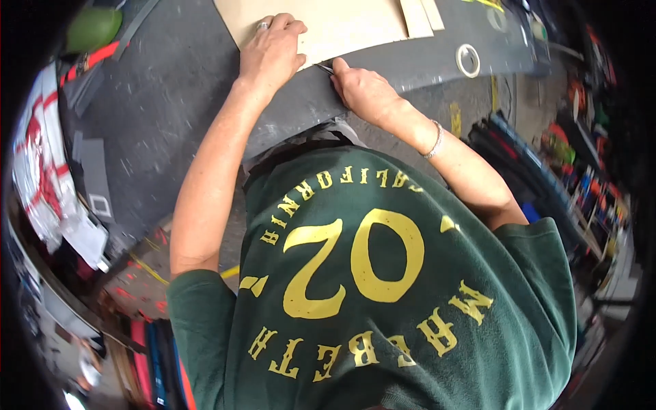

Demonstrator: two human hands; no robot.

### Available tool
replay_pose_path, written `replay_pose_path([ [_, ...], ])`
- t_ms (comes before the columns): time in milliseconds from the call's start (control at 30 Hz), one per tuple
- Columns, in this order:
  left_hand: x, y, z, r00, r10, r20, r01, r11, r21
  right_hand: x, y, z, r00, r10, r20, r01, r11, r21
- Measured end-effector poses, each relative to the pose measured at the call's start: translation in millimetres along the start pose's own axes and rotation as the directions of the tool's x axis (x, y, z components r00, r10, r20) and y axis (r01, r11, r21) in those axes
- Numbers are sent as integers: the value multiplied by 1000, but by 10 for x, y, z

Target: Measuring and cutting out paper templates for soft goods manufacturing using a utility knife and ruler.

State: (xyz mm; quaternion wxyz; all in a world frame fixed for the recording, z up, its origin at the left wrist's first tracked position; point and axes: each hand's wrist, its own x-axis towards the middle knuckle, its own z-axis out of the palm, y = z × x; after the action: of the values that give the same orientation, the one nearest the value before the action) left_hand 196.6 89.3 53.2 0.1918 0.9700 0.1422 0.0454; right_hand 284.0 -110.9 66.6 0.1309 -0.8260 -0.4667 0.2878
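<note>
A tan sheet of card or thin board lies on the dark grey worktable, its near edge close to the table's front. My left hand, with a ring on one finger, presses down on the sheet near its left corner. Those fingers are bent and the thumb stands apart, with nothing gripped. Just right of it, my right hand is closed around a thin tool with a metal tip. The tip is at the sheet's near edge; the handle is hidden in my fist, so its exact kind cannot be made out.
Narrow tan strips lie on the sheet's right side. A roll of pale tape rests near the table's front edge. At the left are a green rounded object, grey flat strips and a white-and-red plastic bundle. Dark rolls stand at right.
</note>
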Motion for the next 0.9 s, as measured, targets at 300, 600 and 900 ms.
replay_pose_path([
  [300, 242, 749, 313, 982, 145, 123, -169, 960, 223, -523, 63, 375, 862, 505, -39, -333, 622, 709],
  [600, 306, 777, 375, 972, 179, 153, -215, 939, 267, -407, -135, 484, 780, 623, -50, -417, 579, 701],
  [900, 305, 812, 388, 967, 178, 183, -221, 943, 250, -421, -154, 328, 767, 641, 20, -515, 597, 615],
])
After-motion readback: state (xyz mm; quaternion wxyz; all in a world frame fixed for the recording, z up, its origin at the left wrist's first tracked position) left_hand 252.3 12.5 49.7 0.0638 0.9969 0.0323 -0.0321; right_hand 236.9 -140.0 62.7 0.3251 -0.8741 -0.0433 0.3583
